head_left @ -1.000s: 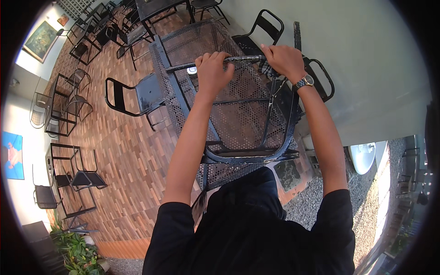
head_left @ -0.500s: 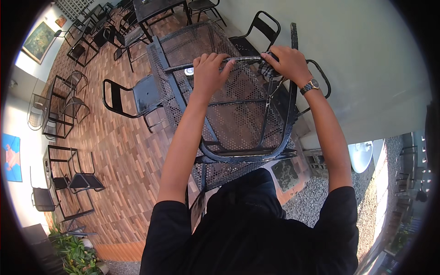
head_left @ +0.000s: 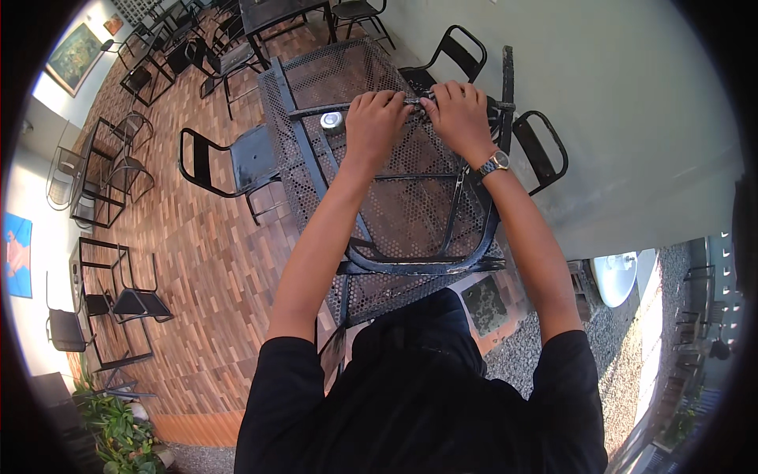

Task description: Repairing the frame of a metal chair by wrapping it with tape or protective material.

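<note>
A black metal chair frame [head_left: 430, 268] with worn, chipped paint lies on a perforated metal table [head_left: 332, 67]. My left hand [head_left: 374, 130] curls its fingers over the frame's far crossbar [head_left: 320, 110]. Close beside it, my right hand [head_left: 459, 122], with a watch at the wrist, is closed on the same bar, the thumbs almost meeting near its middle. What lies under my fingers is hidden. Left of my left hand, a small round container with a silvery top [head_left: 332, 122] sits on the table, inside the frame.
A black chair [head_left: 229, 166] stands at the table's left; two more, a far chair [head_left: 454, 59] and a right chair [head_left: 541, 150], stand by the pale wall [head_left: 616, 118]. More tables and chairs fill the far left. A white basin [head_left: 616, 278] is at right, over gravel.
My right hand has slid left along the crossbar toward my left hand. A dark checked cloth seen at my right hand is now out of sight. The round container shows more fully.
</note>
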`<action>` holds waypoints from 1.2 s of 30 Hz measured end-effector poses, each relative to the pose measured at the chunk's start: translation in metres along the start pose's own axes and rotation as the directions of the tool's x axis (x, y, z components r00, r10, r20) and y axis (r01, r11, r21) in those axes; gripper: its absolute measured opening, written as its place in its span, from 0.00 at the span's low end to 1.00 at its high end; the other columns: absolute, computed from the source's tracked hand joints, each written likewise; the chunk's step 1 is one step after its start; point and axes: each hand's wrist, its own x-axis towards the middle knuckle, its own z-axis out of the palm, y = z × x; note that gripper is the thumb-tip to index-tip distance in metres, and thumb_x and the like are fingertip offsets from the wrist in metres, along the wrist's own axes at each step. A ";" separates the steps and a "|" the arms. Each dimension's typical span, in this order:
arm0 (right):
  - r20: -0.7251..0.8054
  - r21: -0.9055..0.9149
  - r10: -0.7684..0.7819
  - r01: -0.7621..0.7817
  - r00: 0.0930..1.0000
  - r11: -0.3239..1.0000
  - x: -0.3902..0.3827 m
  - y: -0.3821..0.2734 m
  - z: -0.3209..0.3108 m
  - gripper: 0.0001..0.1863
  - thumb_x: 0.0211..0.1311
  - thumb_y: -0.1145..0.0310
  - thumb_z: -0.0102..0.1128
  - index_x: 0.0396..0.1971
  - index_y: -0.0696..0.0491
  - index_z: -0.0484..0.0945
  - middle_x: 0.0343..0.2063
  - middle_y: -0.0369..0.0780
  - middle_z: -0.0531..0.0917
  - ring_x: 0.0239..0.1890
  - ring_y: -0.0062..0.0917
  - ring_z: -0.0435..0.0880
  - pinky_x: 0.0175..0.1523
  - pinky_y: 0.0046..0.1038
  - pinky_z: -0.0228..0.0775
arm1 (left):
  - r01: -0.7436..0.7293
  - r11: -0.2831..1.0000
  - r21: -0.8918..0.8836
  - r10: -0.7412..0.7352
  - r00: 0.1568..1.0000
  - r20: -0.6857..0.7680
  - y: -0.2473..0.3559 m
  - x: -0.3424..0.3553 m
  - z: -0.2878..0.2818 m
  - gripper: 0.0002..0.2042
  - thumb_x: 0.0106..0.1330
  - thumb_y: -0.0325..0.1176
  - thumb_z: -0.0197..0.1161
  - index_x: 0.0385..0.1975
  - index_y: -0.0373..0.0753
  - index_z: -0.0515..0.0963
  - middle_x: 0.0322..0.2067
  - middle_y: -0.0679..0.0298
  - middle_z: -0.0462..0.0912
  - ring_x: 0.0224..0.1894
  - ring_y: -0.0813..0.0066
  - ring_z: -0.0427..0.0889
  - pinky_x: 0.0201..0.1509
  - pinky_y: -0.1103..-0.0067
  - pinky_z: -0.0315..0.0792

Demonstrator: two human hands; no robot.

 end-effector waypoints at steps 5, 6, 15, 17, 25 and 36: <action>0.205 0.159 -0.050 0.017 0.978 0.987 -0.002 0.033 -0.017 0.18 0.74 0.48 0.55 0.43 0.49 0.81 0.39 0.37 0.83 0.44 0.37 0.81 0.51 0.39 0.72 | 0.001 1.000 0.001 -0.001 1.000 0.019 -0.004 -0.003 -0.002 0.14 0.66 0.42 0.70 0.45 0.41 0.87 0.43 0.66 0.87 0.48 0.66 0.84 0.55 0.69 0.76; 0.258 0.153 -0.017 -0.024 0.966 0.988 0.000 0.042 -0.022 0.19 0.74 0.48 0.55 0.41 0.49 0.81 0.38 0.38 0.83 0.43 0.38 0.81 0.49 0.40 0.72 | 0.012 1.000 0.007 -0.012 1.000 0.022 -0.005 -0.004 -0.001 0.14 0.66 0.41 0.70 0.46 0.42 0.87 0.42 0.66 0.88 0.48 0.66 0.84 0.55 0.69 0.76; 0.242 0.064 0.104 -0.123 0.965 0.990 -0.002 0.072 -0.021 0.20 0.75 0.50 0.54 0.31 0.52 0.80 0.30 0.41 0.84 0.36 0.44 0.83 0.46 0.46 0.72 | -0.012 0.997 0.077 -0.003 0.982 0.188 0.013 -0.016 -0.004 0.32 0.68 0.45 0.67 0.67 0.33 0.69 0.60 0.54 0.74 0.66 0.52 0.70 0.76 0.56 0.59; 0.236 0.032 0.130 -0.141 0.963 0.989 -0.005 0.063 -0.020 0.20 0.75 0.51 0.55 0.32 0.52 0.80 0.32 0.41 0.84 0.38 0.43 0.83 0.48 0.45 0.72 | -0.015 0.995 0.098 -0.006 0.978 0.206 0.014 -0.018 -0.004 0.35 0.67 0.47 0.67 0.69 0.33 0.67 0.62 0.52 0.72 0.68 0.50 0.68 0.77 0.55 0.57; 0.040 0.123 -0.055 0.050 0.998 0.991 -0.014 0.044 -0.023 0.19 0.74 0.51 0.56 0.43 0.53 0.81 0.41 0.41 0.83 0.45 0.41 0.80 0.57 0.45 0.69 | -0.027 0.995 0.098 -0.006 0.949 0.314 0.010 -0.027 -0.002 0.46 0.66 0.55 0.66 0.76 0.33 0.54 0.74 0.50 0.58 0.78 0.43 0.52 0.81 0.51 0.45; 0.139 0.005 0.044 -0.045 0.989 0.999 -0.012 0.026 -0.015 0.21 0.75 0.49 0.54 0.47 0.52 0.81 0.45 0.41 0.84 0.52 0.41 0.79 0.68 0.49 0.63 | -0.013 0.992 0.124 -0.028 0.946 0.324 0.010 -0.029 0.005 0.47 0.69 0.61 0.61 0.78 0.34 0.52 0.77 0.50 0.53 0.80 0.42 0.45 0.82 0.52 0.41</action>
